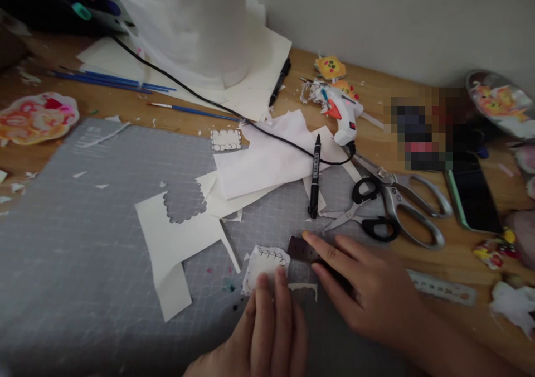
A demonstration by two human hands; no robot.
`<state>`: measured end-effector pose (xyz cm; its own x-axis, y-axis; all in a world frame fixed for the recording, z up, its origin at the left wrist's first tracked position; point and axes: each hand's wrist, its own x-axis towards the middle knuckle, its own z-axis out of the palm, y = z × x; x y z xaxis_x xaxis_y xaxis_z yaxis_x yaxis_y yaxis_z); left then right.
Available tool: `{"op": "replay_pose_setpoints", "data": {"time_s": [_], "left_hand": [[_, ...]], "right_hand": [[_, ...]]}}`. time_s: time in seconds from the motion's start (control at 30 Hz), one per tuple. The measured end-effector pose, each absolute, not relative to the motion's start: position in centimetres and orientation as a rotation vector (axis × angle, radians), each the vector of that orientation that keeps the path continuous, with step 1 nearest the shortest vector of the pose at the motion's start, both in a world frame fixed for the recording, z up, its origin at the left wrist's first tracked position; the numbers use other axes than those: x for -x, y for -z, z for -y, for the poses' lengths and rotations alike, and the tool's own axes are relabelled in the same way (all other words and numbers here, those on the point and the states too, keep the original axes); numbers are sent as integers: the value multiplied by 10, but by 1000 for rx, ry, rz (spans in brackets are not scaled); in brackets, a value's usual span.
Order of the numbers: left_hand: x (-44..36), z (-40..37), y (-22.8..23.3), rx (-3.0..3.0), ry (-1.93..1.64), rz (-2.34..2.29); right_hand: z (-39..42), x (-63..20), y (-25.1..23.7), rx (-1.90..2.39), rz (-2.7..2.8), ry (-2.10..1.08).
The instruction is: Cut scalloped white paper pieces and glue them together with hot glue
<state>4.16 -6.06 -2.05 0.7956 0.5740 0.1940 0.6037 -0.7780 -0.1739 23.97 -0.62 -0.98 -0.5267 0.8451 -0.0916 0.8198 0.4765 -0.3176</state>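
My left hand [267, 332] lies flat at the bottom middle, its fingertips pressing on a small white paper cutout [263, 261] with drawn scalloped edges, on the grey cutting mat [83, 243]. My right hand [359, 288] rests palm down just right of it, fingers spread over the end of a ruler [445, 288], whose dark near end [298, 249] shows by my fingertips. A small white scrap [304, 288] lies between the two hands. Neither hand grips anything.
A black marker [315, 176], black-handled scissors [368, 215], larger metal scissors [409, 204], a white glue gun [340, 115] with its black cord, a phone [474, 198], white paper sheets [175, 237], blue brushes [112, 80] and a tissue roll [188, 25] surround the hands.
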Motion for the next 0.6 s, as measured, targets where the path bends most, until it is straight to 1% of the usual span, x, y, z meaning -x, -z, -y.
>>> {"op": "replay_pose_setpoints", "data": {"time_s": [0.23, 0.37, 0.53, 0.6], "left_hand": [[-42, 60, 14, 2785, 178, 915], [-44, 59, 15, 2782, 155, 938], [-43, 57, 14, 2771, 219, 916], [-42, 57, 13, 2802, 179, 912]], "right_hand": [[7, -238, 11, 1466, 2625, -428], [6, -239, 11, 1458, 2623, -461], [4, -239, 10, 1433, 2620, -504], [4, -239, 10, 1435, 2621, -497]]}}
